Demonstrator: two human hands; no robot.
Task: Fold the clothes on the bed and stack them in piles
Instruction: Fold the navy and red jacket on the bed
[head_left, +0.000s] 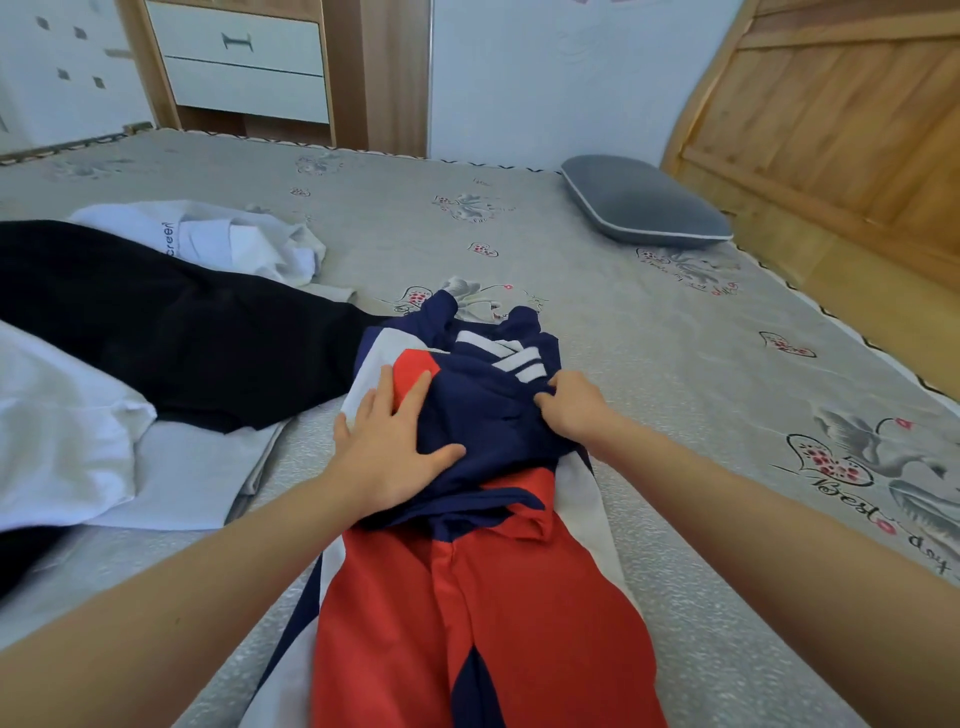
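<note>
Head view: left hand (387, 457) flat, fingers (415, 395) apart on jacket (483, 415); right hand (571, 410) pinching fold. Risk: slippery fabric sliding, fold undone.

Both bare forearms reach forward from the bottom corners of the view and converge toward the middle of the bed. The left hand (387, 449) lies palm down with its fingers straight and spread, thumb angled out to the right, pressing flat. The right hand (574, 408) sits just beside it, slightly farther forward, knuckles up, with its fingers curled under and pinching a fold of fabric. The two hands are apart, not touching.
</note>
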